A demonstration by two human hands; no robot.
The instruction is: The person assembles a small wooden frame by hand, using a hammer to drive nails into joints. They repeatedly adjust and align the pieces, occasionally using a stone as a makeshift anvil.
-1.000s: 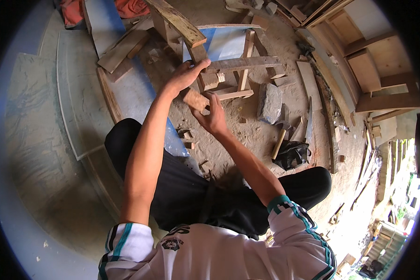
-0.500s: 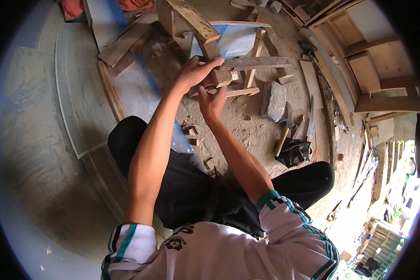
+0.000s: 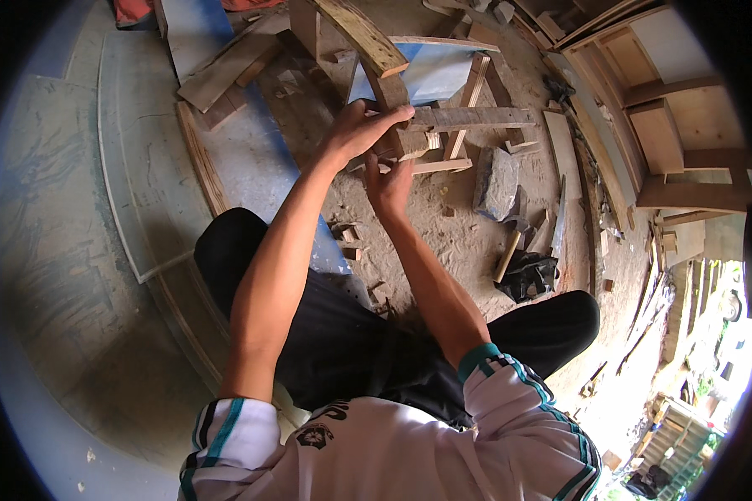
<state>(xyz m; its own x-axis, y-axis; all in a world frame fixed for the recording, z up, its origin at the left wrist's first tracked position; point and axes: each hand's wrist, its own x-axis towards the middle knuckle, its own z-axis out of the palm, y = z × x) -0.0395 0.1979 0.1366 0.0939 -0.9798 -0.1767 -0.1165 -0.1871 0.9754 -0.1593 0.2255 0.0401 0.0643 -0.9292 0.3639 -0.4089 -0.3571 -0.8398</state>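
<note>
Both my hands are closed around a joint of a rough wooden frame (image 3: 476,118) made of several battens. My left hand (image 3: 358,134) grips it from the left, its thumb lying over the top of the corner. My right hand (image 3: 388,188) holds the same joint from below; the wood partly hides its fingertips. From the joint one batten runs off to the right, and another leads away to a thick far plank (image 3: 363,37). Behind the frame leans a blue and white panel (image 3: 426,71).
A grey stone block (image 3: 497,184), a hammer (image 3: 507,253), a handsaw blade (image 3: 559,219) and a black plastic bag (image 3: 526,277) lie on the dirt floor to the right. Wood offcuts (image 3: 351,242) are scattered near my knees. Wooden cabinetry (image 3: 693,159) stands far right, a glass sheet (image 3: 142,167) left.
The frame and both hands appear slightly farther right, along with a small shift of the whole view. My grip on the wood looks the same.
</note>
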